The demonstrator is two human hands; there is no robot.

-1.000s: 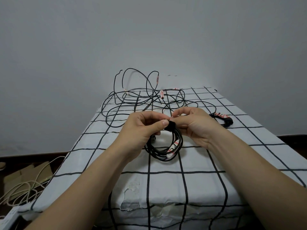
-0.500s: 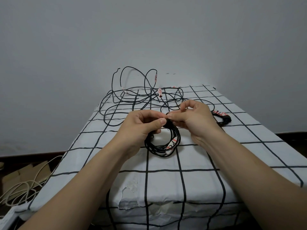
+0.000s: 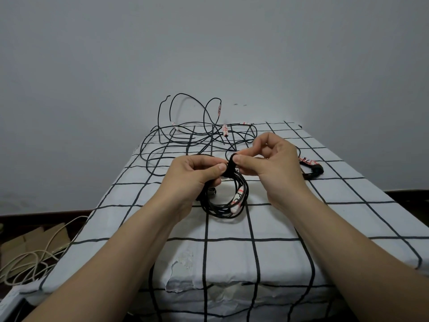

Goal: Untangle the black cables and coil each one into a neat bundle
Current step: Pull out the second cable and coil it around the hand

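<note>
A coiled black cable (image 3: 226, 206) with white and red labels hangs in a round bundle just above the checked table (image 3: 267, 228). My left hand (image 3: 192, 177) grips the top of the coil, thumb pressed toward a black strap (image 3: 231, 167) wrapped round it. My right hand (image 3: 271, 163) pinches that strap between thumb and forefinger. Behind my hands a tangle of loose black cables (image 3: 185, 140) sprawls over the far end of the table, with some loops standing up against the wall. A second bundled black cable (image 3: 312, 169) lies to the right, partly hidden by my right hand.
The table is covered by a white cloth with black grid lines, torn at the front edge (image 3: 183, 273). On the floor at the left lie a beige cable (image 3: 30, 261) and flattened cardboard (image 3: 30, 240). A grey wall rises behind the table.
Both hands have lifted the coil slightly and shifted the strap higher. My right fingers have raised and re-pinched the strap; the view has tilted a little.
</note>
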